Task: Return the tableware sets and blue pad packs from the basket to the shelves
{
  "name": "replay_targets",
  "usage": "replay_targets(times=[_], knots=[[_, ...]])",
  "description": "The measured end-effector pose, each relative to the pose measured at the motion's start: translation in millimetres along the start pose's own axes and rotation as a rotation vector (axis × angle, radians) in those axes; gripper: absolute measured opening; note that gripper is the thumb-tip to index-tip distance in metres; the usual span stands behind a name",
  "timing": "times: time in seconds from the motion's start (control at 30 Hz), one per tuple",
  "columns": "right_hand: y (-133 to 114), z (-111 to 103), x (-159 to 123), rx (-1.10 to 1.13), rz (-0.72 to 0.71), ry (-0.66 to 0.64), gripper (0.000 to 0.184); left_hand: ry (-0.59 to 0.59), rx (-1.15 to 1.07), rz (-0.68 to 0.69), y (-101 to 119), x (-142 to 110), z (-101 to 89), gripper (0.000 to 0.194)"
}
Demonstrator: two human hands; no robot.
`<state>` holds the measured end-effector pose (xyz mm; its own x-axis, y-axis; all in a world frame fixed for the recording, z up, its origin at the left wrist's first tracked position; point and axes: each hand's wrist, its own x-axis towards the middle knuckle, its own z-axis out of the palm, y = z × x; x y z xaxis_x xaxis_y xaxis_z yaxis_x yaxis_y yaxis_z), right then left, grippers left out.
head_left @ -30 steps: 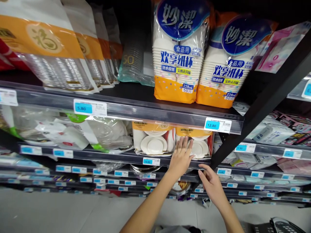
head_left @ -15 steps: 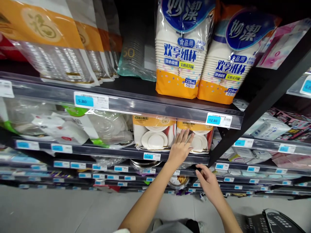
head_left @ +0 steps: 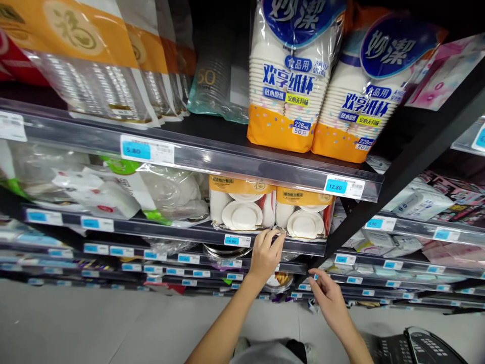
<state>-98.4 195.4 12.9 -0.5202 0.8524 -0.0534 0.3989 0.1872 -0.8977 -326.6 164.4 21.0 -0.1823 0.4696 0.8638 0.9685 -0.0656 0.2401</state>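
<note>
- Centrally, the rightmost tableware pack [head_left: 305, 215] stood on the lower shelf [head_left: 308, 247], orange-topped, showing white round dishes.
- Left hand [head_left: 265, 256]: fingers bent near its base; grasp indeterminable.
- Right hand [head_left: 329, 292]: loosely curled, released.

Left hand [head_left: 264, 258] outstretched, fingers [head_left: 269, 239] bent
</note>
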Motion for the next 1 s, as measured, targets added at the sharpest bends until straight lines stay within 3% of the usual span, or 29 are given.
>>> replay_targets(times=[0.17,0.3,0.47,0.7,1.0], knots=[[0.6,3.9,1.2,-0.066,-0.045,0.021,0.052,-0.092,0.026,-0.052,0.1,-13.8,-6.8,0.027],[-23.1,5.1,12.2,-0.300,-0.285,0.092,0.036,-0.111,-0.020,-0.058,-1.7,-21.6,-11.1,0.034],[-59.0,14.8,41.0,-0.598,-0.518,0.081,0.039,-0.172,0.036,-0.111,2.6,-25.5,-11.4,0.039],[-83.8,29.1,64.4,-0.804,-0.339,-0.055,0.045,-0.302,0.121,-0.201,14.3,-18.3,-13.5,0.037],[-103.1,35.0,65.7,-0.980,-0.225,-0.091,0.048,-0.462,0.149,-0.281,21.3,3.3,-21.5,0.030]])
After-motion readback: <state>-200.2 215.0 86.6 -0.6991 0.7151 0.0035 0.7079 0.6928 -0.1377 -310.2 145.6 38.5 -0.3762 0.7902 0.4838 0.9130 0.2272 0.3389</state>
